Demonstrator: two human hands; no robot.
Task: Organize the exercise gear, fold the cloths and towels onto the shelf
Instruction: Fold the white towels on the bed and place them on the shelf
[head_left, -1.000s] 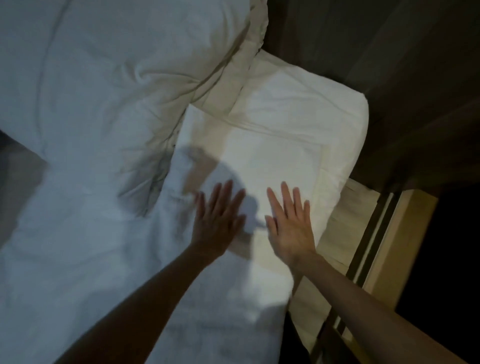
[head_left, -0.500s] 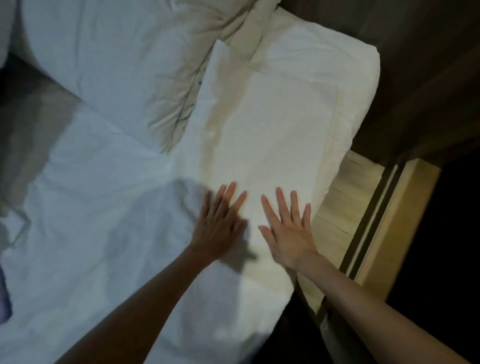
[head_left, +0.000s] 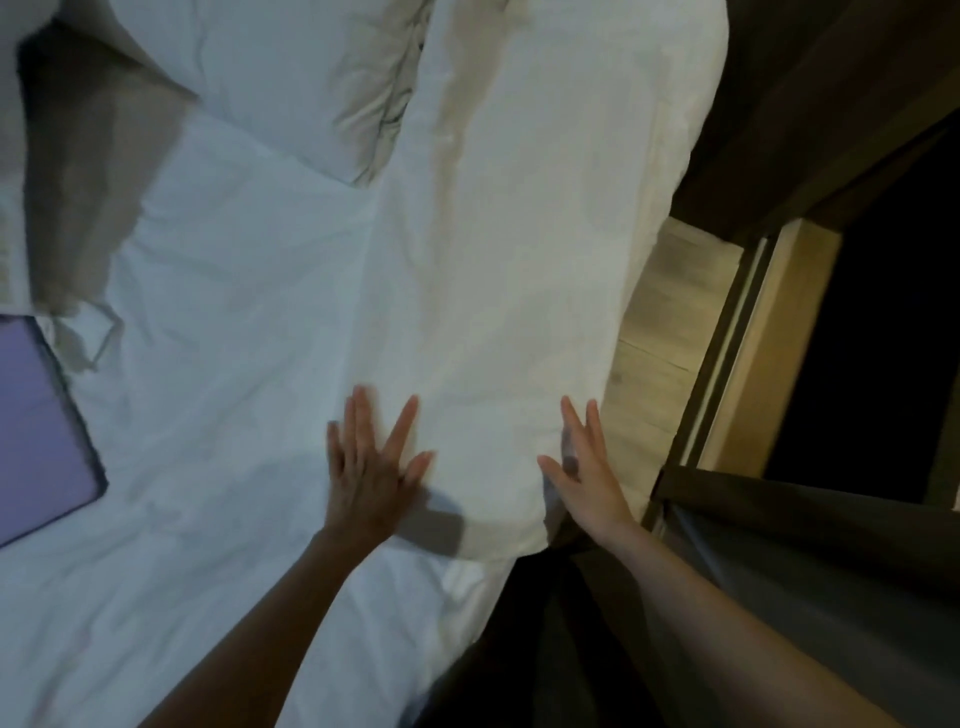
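A long folded white cloth (head_left: 519, 270) lies lengthwise along the right side of the bed, its near end close to my hands. My left hand (head_left: 369, 467) rests flat on the cloth's left edge near that end, fingers spread. My right hand (head_left: 587, 467) lies palm down at the cloth's near right corner, fingers apart and reaching past the bed's edge. Neither hand grips anything.
A white pillow (head_left: 291, 78) lies at the top of the bed over the white sheet (head_left: 218, 364). A purple flat object (head_left: 36, 431) sits at the left edge. A wooden ledge (head_left: 670, 332) and dark frames run along the right side.
Both hands slid toward me down the cloth and spread apart, the right one going out to the cloth's right edge. The view shifted, bringing the purple object into sight.
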